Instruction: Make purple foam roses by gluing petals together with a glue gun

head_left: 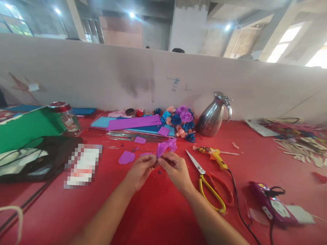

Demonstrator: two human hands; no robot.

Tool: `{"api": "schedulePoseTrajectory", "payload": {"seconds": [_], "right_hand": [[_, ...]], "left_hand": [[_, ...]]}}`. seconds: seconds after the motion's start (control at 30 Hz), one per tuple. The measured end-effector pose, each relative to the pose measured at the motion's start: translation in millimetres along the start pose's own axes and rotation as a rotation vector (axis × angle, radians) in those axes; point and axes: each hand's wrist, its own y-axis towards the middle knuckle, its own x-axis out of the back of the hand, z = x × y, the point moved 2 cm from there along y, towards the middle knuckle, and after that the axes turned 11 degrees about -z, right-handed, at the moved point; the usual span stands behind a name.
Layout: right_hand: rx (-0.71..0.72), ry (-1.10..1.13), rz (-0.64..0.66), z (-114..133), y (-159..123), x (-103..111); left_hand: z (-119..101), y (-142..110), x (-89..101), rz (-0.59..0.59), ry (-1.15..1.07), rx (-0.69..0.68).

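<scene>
Both hands meet at the middle of the red table, fingertips pinched together at the base of a purple paper flower [162, 148]. My left hand [143, 169] grips it from the left, and my right hand [176, 170] closes on it from the right. Its petals stand up above the fingers; the part between the fingertips is hidden. Left of the hands lies a cut purple paper petal [126, 157], with a smaller purple piece [140, 140] behind it. Purple paper strips [134, 123] rest on blue sheets at the back, beside a heap of finished paper flowers [181, 118].
Scissors [204, 176] lie partly spread right of my hands, near a yellow glue gun [213, 154] with a trailing black cord. A steel jug [213, 114] stands behind. At right are a purple power strip [274, 205] and thin sticks [301, 150]; at left, a glass jar [66, 119].
</scene>
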Motion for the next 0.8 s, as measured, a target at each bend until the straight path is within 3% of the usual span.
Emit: {"api": "schedulePoseTrajectory", "payload": {"seconds": [0.27, 0.53, 0.8], "right_hand": [[-0.226, 0.136, -0.062, -1.5, 2.4, -0.3], [-0.164, 0.012, -0.191, -3.2, 3.7, 6.1], [-0.129, -0.051, -0.127, -5.0, 2.7, 4.4]], "left_hand": [[-2.2, -4.0, -4.5, -0.064, 0.089, 0.005], [0.3, -3.7, -5.7, -0.045, 0.128, -0.024], [0.5, -1.3, -2.6, -0.025, 0.155, -0.050]]}}
